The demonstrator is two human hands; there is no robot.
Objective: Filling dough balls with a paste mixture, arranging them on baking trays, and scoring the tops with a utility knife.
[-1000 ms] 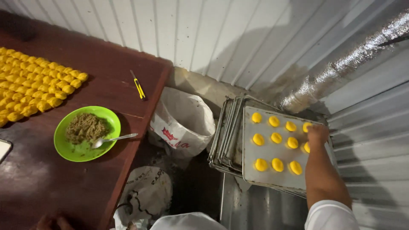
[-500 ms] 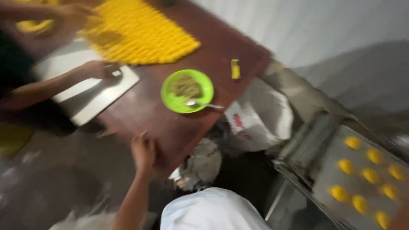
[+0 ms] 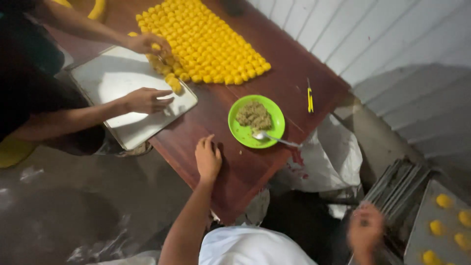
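My left hand (image 3: 208, 158) is flat on the dark red table (image 3: 255, 162), palm down, fingers together and pointing away from me, holding nothing. Forearm runs straight back toward my white shirt (image 3: 250, 248), elbow low.

Nearest thing to it: the green plate (image 3: 243, 132), just beside it to the right and slightly ahead, not touching. Plate carries a mound of brownish filling (image 3: 254, 115) and a spoon (image 3: 275, 139) whose handle sticks out over the rim, away from my left hand.

My right hand (image 3: 364, 229) is off the table, low and to the right, badly motion-blurred. I can't tell how open it is or whether it has anything. It sits just left of a stack of metal trays (image 3: 392, 196); the top tray (image 3: 427, 245) carries a few yellow dough pieces (image 3: 444, 200), near the hand but apart from it.

Well ahead of my left hand: a big block of yellow dough balls (image 3: 206, 39) laid in rows on the table. A small yellow tool (image 3: 310, 100) lies ahead of and right of the plate.

Ahead-left of my left hand, a second person works over a pale tray (image 3: 122, 93): one hand (image 3: 147, 43) at the dough block's edge pinching a ball, the other hand (image 3: 144, 99) resting open on the tray. A white bag (image 3: 328, 157) hangs between my two hands, below the table edge.
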